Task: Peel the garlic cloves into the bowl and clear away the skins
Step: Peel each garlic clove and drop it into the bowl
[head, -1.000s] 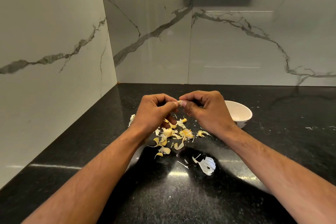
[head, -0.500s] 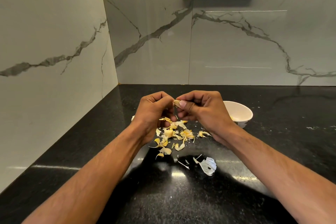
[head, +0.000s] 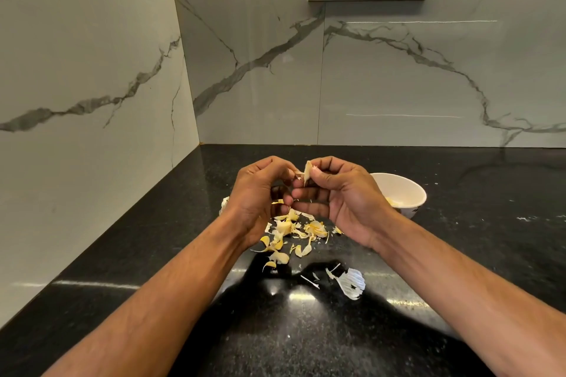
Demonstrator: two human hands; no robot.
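- Left hand (head: 257, 193): fingers curled inward, tips meeting those of the other hand. It appears to pinch the lower end of the garlic clove (head: 307, 171), though the contact itself is partly hidden behind the knuckles.
- Just left of the left wrist, a pale lump (head: 224, 204) shows on the counter; probably unpeeled garlic, but too hidden to confirm.
- Garlic clove: held in the air between the two sets of fingertips, above the heap of skins. A flap of skin stands up from it, pale and thin, part lifted.
- Handling, as judged: the clove is small, light and firm, and slick once bare. Best held by its flanks, with the loose flap taken at its free edge. The skin is papery and brittle and likely to tear into slivers rather than strip whole.
- Skins (head: 291, 232): loose heap directly below the fingers, on the black counter (head: 306, 330). Curled, yellowish-white flakes, feather-light; they would scatter under a quick sweep.
- A larger white, translucent skin piece (head: 352, 283) lies nearer the person, apart from the heap, with thin slivers beside it.
- Right hand (head: 340, 193): thumb and forefinger close on the clove's upper part beside the raised flap; remaining fingers curled beneath.
- Bowl (head: 407, 190): white, glazed, round, on the counter just beyond the right hand. Pale pieces, presumably peeled cloves, lie inside.
- Counter: polished, speckled dark stone, hard and reflective; small flakes may cling to it.
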